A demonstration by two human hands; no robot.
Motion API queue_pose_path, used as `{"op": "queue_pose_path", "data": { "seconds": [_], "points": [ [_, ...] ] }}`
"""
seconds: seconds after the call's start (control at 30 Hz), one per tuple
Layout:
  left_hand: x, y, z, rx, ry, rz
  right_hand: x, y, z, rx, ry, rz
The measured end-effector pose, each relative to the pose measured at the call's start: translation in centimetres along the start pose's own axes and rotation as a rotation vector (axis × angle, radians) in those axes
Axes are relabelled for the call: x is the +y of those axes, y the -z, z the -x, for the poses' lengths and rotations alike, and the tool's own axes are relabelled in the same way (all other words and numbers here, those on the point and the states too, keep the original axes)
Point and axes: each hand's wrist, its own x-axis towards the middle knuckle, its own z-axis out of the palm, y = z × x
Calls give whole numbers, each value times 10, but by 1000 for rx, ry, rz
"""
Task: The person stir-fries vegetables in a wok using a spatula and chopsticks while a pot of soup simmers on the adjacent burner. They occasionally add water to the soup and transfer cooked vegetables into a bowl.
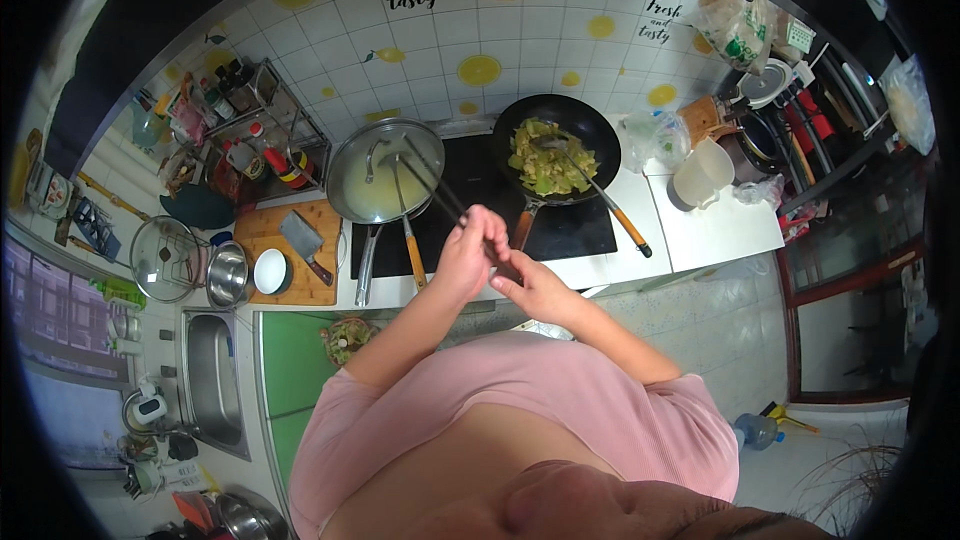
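Observation:
My left hand (474, 253) is closed around a pair of dark chopsticks (433, 184), whose far ends reach over the glass-lidded pan (337, 199) on the left of the hob. My right hand (546, 291) is beside it, thumb and fingers around the chopsticks' near ends; whether it grips them is unclear. A utensil with a wooden handle (414, 259) leans across the lidded pan. On the right, a black wok (600, 139) holds chopped green vegetables with yellowish pieces (544, 165). A metal ladle with a wooden handle (628, 226) rests in it.
Left of the black hob (480, 157), a cleaver (302, 235) and a white bowl (270, 271) lie on a wooden board (255, 236). Beyond are a steel bowl (227, 275), a bottle rack and a sink (214, 375). A plastic jug (705, 169) stands on the right counter.

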Motion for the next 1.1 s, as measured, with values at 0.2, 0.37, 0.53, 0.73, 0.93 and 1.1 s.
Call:
{"op": "queue_pose_path", "data": {
  "seconds": [0.2, 0.37, 0.53, 0.73, 0.93, 1.1],
  "points": [
    [-19, -2, -26, -29, 319, -406, 21, -13, 22, 203, -282, -380],
    [-63, 5, -17, -174, 375, -347, 16, -11, 30, 301, -514, -494],
    [-46, 17, -54, 9, 611, -381, 60, 14, 30, 536, -386, 162],
    [-49, 48, -98, 202, 535, -833, 52, 33, 37, 757, -362, 372],
    [-106, 140, -128, -639, -57, -2166, 97, 45, 57, 572, -575, 688],
    [-93, 114, -124, -808, -15, -2230, 86, 45, 67, 604, -616, 730]
  ]
}}
